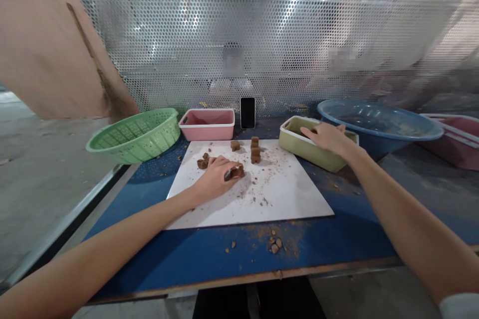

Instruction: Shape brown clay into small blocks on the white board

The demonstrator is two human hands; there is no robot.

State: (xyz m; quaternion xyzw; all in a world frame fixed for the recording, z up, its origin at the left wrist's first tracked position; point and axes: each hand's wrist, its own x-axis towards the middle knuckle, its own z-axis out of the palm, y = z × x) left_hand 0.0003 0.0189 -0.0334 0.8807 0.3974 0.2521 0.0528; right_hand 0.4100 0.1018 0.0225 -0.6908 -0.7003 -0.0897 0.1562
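Note:
My left hand (pixel 217 178) rests on a white board (pixel 292 194), its fingers curled round a brown clay-like piece (pixel 238 171). A small dark, shiny edge shows by its thumb; I cannot make out what it is. Left of the fingers lie broken brown lumps (pixel 202 161). Beyond the hand stand a small notched brown block (pixel 235 145) and a short row of similar blocks (pixel 255 151). My right hand (pixel 326 137) reaches over the rim of an olive-green bin (pixel 310 152), thumb and fingers apart. The bin's inside is partly hidden by that hand.
A green basket (pixel 138 142), a pink bin (pixel 209 132) and an upright phone (pixel 247 112) line the back. At right are a blue basin (pixel 377 122) and another pink bin (pixel 460 142). A perforated metal panel (pixel 269 55) stands behind. Brown crumbs (pixel 275 245) lie near the table's front edge.

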